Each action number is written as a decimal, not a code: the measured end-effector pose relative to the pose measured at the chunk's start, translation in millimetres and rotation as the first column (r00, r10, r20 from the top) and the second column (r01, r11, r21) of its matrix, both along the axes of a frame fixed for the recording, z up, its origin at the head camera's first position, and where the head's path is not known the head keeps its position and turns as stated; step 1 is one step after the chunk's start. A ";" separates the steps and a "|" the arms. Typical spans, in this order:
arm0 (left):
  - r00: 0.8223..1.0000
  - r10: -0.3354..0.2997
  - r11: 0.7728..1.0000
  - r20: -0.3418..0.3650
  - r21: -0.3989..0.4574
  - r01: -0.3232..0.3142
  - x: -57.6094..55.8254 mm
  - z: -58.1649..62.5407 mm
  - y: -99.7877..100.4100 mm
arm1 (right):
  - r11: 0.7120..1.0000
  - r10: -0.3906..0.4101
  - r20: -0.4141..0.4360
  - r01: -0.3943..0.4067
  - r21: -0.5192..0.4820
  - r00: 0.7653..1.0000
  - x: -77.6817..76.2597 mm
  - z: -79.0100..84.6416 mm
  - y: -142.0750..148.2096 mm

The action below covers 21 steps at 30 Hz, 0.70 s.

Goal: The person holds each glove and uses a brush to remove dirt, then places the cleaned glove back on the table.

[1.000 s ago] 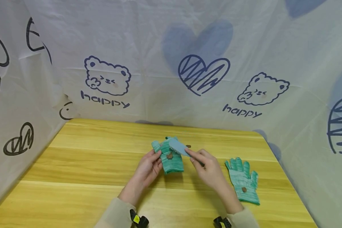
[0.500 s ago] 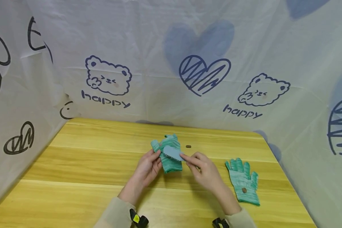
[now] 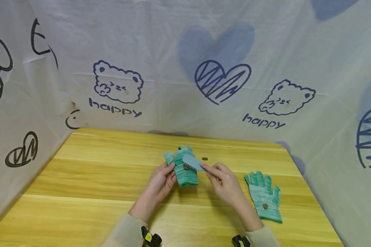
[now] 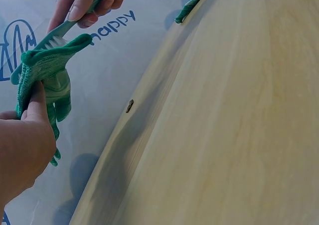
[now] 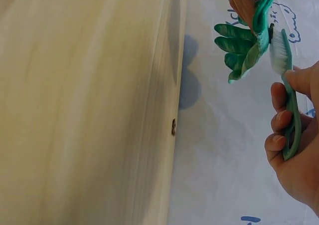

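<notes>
My left hand (image 3: 160, 180) grips a green knit glove (image 3: 185, 178) by its side, thumb on the near face, and holds it above the table. A brown patch (image 3: 186, 166) shows on the glove. My right hand (image 3: 225, 181) pinches a blue-green scrub brush (image 3: 193, 162), with the forefinger along its back. In the right wrist view the white bristles (image 5: 278, 53) face the glove, right at the brown patch. The brush handle (image 5: 293, 130) runs down through the curled right fingers.
A second green glove (image 3: 264, 197) lies flat on the table at the right, with a brown spot (image 3: 265, 206) near its cuff. A small dark brown bit (image 3: 204, 159) lies on the wooden table (image 3: 96, 171) behind the brush. A printed white cloth (image 3: 160, 44) hangs behind.
The brush has swept down and left over the glove, covering the brown patch, then back up and right. The left hand keeps its grip on the glove with little movement.
</notes>
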<state>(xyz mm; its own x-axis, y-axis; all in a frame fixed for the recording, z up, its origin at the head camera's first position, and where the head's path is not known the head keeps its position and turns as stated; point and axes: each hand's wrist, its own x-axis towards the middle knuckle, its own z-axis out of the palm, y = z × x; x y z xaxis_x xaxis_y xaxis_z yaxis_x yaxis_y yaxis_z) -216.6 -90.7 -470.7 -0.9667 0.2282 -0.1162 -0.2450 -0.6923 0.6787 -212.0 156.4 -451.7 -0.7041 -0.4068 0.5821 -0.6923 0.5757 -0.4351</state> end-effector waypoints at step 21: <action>1.000 0.005 1.000 -0.003 -0.012 -0.005 0.3 0.8 -1.6 | 0.997 0.069 -0.055 -0.071 -0.038 0.996 2.2 2.8 -2.6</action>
<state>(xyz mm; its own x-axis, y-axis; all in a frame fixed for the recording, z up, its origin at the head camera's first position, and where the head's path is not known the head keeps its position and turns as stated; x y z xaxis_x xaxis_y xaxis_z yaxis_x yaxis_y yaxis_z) -216.4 -92.3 -469.9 -0.9683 0.2216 -0.1156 -0.2390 -0.6857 0.6875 -209.8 153.8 -448.9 -0.6423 -0.4298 0.6346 -0.7530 0.5082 -0.4180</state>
